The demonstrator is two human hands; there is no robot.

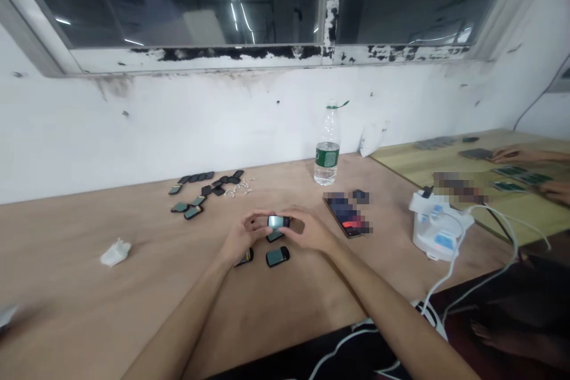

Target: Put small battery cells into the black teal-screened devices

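Between my left hand (pixel 249 230) and my right hand (pixel 307 228) is a small dark-edged device with a pale, shiny screen (pixel 276 222). Fingers of both hands grip it by its two ends, a little above the table. Beneath it lies a similar device (pixel 275 237), partly covered by it. A further dark device with a greenish-grey face (pixel 278 256) rests just nearer to me. Another one (pixel 244 257) is partly hidden by my left hand. Beyond my hands, several greenish-faced devices (pixel 193 212) and black casings (pixel 218 190) lie in a loose group.
Small white pieces (pixel 236 190) lie near the casings. Crumpled white tissue (pixel 116 252) is at left. A water bottle (pixel 326 154) stands by the wall, with a phone (pixel 345 214) nearer. At right are a white corded appliance (pixel 439 228) and another person's hand (pixel 512 154).
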